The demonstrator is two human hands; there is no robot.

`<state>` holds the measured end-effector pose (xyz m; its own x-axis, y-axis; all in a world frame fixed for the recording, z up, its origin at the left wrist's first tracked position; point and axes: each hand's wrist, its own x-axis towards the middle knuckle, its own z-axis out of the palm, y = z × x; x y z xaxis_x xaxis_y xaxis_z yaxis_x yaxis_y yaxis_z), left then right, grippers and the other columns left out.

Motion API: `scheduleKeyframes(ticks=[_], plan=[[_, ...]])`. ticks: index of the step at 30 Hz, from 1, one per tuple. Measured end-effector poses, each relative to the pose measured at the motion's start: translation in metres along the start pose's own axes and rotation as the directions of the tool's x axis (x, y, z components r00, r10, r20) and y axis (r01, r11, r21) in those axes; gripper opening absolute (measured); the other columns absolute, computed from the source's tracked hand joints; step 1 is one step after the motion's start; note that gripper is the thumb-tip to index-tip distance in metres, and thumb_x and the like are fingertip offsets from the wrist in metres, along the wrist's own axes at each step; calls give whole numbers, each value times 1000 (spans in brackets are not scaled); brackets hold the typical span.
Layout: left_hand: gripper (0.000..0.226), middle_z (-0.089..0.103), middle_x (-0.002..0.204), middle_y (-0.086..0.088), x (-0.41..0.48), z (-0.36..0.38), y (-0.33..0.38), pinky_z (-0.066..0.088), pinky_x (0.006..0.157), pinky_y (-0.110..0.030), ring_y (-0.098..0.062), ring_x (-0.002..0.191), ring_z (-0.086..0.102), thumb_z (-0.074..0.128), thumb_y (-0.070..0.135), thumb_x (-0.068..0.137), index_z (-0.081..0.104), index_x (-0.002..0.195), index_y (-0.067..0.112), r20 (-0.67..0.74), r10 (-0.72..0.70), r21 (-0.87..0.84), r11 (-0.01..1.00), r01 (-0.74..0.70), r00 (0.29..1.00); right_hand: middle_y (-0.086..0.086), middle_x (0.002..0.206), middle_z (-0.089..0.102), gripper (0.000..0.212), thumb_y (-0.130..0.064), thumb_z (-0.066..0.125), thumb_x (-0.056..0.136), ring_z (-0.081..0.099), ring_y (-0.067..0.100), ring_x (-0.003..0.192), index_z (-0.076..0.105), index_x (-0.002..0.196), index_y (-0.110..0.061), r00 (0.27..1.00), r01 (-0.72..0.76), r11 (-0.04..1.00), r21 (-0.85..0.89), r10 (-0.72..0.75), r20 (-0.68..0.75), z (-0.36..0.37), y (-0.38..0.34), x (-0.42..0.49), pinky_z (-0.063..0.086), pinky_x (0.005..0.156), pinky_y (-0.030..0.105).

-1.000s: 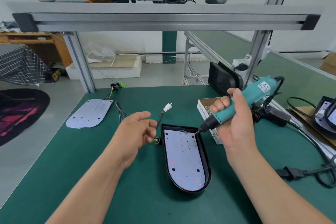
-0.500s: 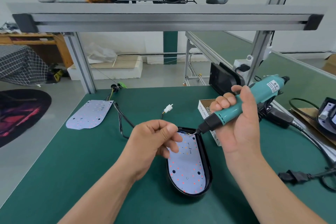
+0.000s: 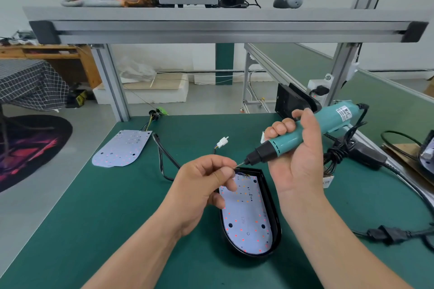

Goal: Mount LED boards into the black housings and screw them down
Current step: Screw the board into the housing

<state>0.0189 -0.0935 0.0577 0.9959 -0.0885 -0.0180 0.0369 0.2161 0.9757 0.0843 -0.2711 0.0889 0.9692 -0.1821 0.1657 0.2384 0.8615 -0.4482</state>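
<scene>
A loose board (image 3: 122,148) lies far left on the matte green surface (image 3: 94,230). It is thin, flat and pale lilac, dotted red, with one end rounded and wires trailing from the straight end. No housing is beside it, so it has yet to be mounted. Nearer the middle, a small white connector (image 3: 222,142) stands up on its lead.

The left hand (image 3: 204,185) pinches what looks like a screw (image 3: 236,167) between thumb and forefinger, though it is too small to be sure, and holds it against the driver's bit. Just below, a second board (image 3: 246,218) sits seated in the glossy black housing (image 3: 275,223), a shallow tub squared at the far end and rounded at the near one. Its dark holes look unfilled, so I judge that fastening is only starting.

The right hand (image 3: 298,159) is wrapped around the teal plastic driver (image 3: 305,134), which slants down to the left with its bit over the housing's far end. Black cords (image 3: 399,233) run off to the right.
</scene>
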Motion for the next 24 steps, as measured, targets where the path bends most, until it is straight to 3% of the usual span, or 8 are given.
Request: scheduleKeyframes(ticks=[7, 9, 24], plan=[[9, 78, 97, -17, -2, 5, 2, 60, 58, -25, -28, 91, 80, 80, 11, 85, 84, 92, 15, 14, -54, -119, 991, 55, 998, -3, 74, 47, 15, -29, 69, 99, 49, 14, 65, 60, 96, -17, 1000, 14, 1000, -16, -14, 11, -7, -2, -3, 49, 67, 29], [15, 78, 98, -18, -3, 6, 2, 61, 60, -25, -30, 92, 81, 82, 14, 79, 84, 93, 14, 22, -62, -144, 988, 64, 998, -3, 74, 47, 15, -29, 69, 99, 49, 15, 65, 61, 96, -18, 999, 18, 1000, -19, -17, 35, -6, -3, -3, 49, 68, 29], [14, 79, 100, -18, -3, 6, 3, 62, 62, -26, -32, 96, 80, 82, 10, 78, 84, 92, 13, 11, -88, -211, 974, 88, 996, -3, 75, 46, 14, -29, 68, 101, 47, 14, 67, 62, 94, -18, 998, 26, 999, -20, -24, 54, -7, -5, -5, 48, 69, 29]])
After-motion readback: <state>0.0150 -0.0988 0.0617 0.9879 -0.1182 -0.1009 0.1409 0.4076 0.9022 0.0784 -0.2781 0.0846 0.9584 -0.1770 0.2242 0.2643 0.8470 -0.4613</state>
